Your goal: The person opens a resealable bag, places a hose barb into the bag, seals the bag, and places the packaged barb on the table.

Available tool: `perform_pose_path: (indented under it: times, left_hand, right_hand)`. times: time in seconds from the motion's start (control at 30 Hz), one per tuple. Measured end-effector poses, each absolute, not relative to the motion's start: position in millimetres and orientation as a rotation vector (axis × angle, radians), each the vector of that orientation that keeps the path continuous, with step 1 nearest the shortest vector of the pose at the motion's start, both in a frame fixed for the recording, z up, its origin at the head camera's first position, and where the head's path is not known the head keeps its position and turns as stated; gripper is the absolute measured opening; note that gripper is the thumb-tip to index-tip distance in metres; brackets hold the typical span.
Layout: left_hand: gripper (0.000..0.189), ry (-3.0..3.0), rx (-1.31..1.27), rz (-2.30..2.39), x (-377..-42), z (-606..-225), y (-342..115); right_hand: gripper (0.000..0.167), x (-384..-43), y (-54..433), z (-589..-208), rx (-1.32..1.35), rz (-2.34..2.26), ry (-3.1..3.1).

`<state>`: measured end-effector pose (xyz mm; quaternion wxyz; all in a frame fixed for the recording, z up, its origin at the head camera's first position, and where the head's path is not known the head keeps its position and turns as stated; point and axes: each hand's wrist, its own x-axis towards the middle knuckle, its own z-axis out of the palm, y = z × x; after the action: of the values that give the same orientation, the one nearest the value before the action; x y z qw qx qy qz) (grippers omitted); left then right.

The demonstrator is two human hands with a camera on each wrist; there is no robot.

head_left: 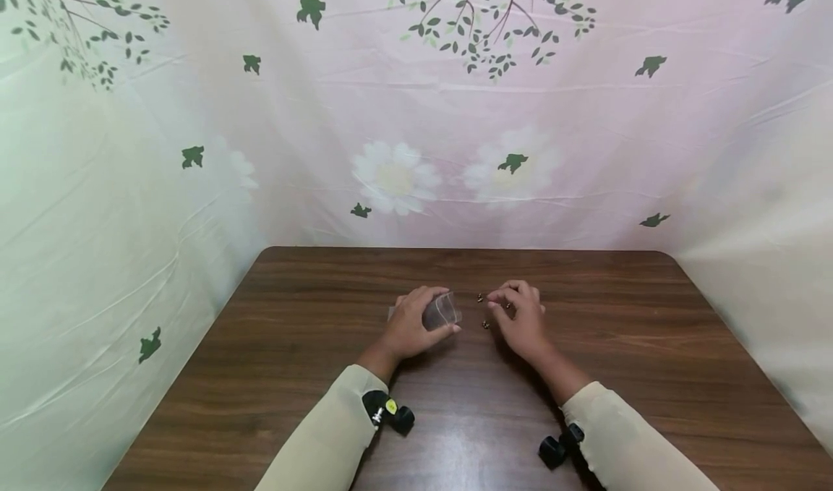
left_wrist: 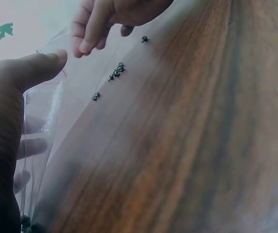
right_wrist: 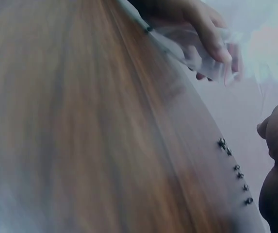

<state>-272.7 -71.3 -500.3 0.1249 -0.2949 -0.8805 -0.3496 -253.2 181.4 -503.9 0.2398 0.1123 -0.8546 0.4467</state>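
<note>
My left hand [head_left: 408, 326] holds a clear plastic bag [head_left: 444, 313] sideways, thumb and fingers spread around its mouth, which faces right. A thin red line runs along the mouth in the wrist views. Small dark metal pieces [left_wrist: 25, 222] show at the bag's far end in the left wrist view. To the right, my right hand [head_left: 523, 322] hovers with bent fingers, thumb and forefinger close together; whether a piece is between them cannot be made out. Several small, shiny dark metal pieces [head_left: 485, 325] lie on the table between and beneath the hands; their exact kind is too small to tell.
The brown wood-grain table [head_left: 293, 375] extends around both hands. A patterned cloth [head_left: 449, 115] with leaves, birds and flowers hangs behind it and along both sides. Black wrist devices [head_left: 553, 451] sit on the pale sleeves.
</note>
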Motion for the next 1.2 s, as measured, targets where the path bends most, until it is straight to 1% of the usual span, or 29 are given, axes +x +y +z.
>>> perform_pose_path:
  times: [0.2,0.4,0.63,0.93,1.2]
  left_hand:
    - [0.069,-2.576,-0.867,-1.024,-272,-499,-70]
    - [0.070,-2.592,-0.859,-1.037,-270,-496,-71]
    - [0.070,-2.593,-0.858,-1.038,-270,-498,-72]
    - [0.070,-2.594,-0.858,-1.050,-270,-499,-73]
    - [0.072,-2.610,-0.854,-1.050,-270,-500,-73]
  right_hand:
    - [0.010,-254,197,-503,0.198,1.205,-2.457]
    - [0.019,-260,213,-504,0.072,1.175,-2.594]
    - [0.024,-261,221,-503,0.111,1.119,-2.721]
    - [0.009,-262,220,-503,0.101,1.060,-2.771]
    - [0.010,-261,218,-504,0.067,1.076,-2.738]
